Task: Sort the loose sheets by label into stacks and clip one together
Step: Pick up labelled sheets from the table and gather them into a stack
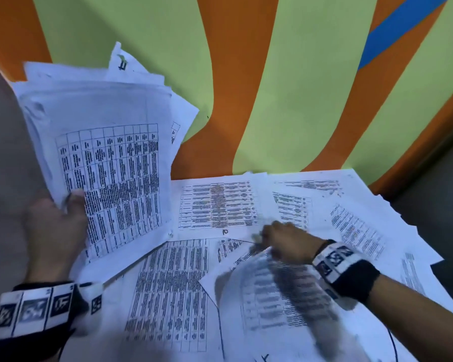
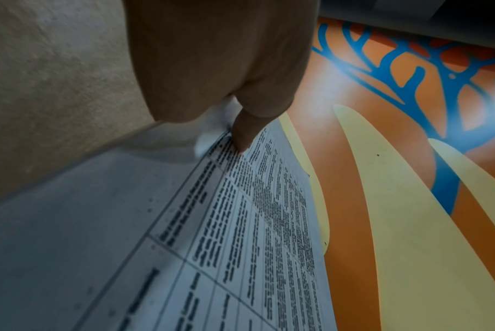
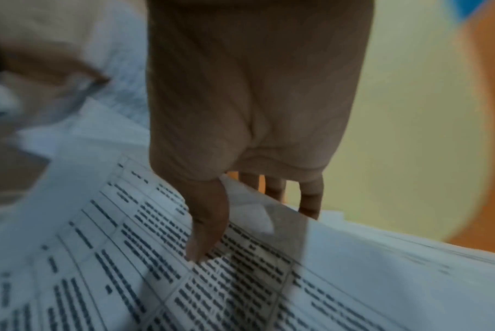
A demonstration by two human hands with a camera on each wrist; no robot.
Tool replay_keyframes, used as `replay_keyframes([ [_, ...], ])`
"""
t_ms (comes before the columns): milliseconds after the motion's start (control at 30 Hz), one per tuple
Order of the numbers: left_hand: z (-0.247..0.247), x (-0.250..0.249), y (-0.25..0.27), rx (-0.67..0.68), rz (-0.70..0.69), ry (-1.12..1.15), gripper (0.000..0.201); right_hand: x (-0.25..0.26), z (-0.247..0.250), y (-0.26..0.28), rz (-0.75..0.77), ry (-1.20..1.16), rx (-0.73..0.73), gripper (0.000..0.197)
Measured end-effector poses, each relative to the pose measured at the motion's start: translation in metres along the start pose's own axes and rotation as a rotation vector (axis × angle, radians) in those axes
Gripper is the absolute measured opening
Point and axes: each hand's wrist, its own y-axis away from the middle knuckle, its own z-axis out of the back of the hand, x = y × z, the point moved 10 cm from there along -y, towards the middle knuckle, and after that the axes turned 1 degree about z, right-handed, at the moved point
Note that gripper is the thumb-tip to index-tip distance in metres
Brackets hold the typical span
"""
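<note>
My left hand [image 1: 60, 218] grips a thick stack of printed sheets [image 1: 107, 158] by its lower left corner and holds it tilted up off the table; the thumb [image 2: 244, 132] presses on the top page [image 2: 240, 235]. My right hand [image 1: 280, 241] pinches the corner of one loose sheet [image 1: 277, 296] and lifts it, blurred, above the spread papers. In the right wrist view the thumb [image 3: 206, 228] lies on top of that sheet [image 3: 183, 280] and the fingers [image 3: 311, 197] are under it. More printed sheets [image 1: 217, 205] lie scattered flat on the table.
The table [image 1: 272, 100] has an orange, light green and blue pattern, bare at the back. A sheet with a hand-drawn mark [image 1: 120, 62] sticks out of the top of the held stack. Grey floor [image 1: 429, 178] lies past the right edge.
</note>
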Motion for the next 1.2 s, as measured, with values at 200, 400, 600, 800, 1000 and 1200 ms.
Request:
replay_keyframes([
  [200, -0.019, -0.127, 0.074, 0.045, -0.103, 0.041, 0.038, 0.069, -0.031, -0.04, 0.268, 0.163, 0.08, 0.036],
  [400, -0.017, -0.129, 0.08, 0.062, -0.152, -0.076, 0.029, 0.077, -0.029, -0.054, 0.264, 0.237, 0.139, 0.034],
  [600, -0.011, -0.14, 0.087, 0.033, -0.16, -0.1, 0.028, 0.082, -0.016, -0.052, 0.27, 0.119, 0.142, 0.009],
  [800, -0.009, -0.131, 0.086, 0.028, -0.16, -0.055, 0.028, 0.076, 0.017, -0.045, 0.201, -0.19, -0.005, 0.026],
  [1000, -0.021, -0.112, 0.088, 0.075, -0.055, 0.005, 0.034, 0.061, 0.092, -0.035, 0.187, -0.479, -0.201, 0.028],
  [1200, -0.026, -0.115, 0.092, 0.1, 0.058, 0.094, 0.033, 0.044, 0.201, 0.009, 0.225, -1.022, -0.481, 0.011],
])
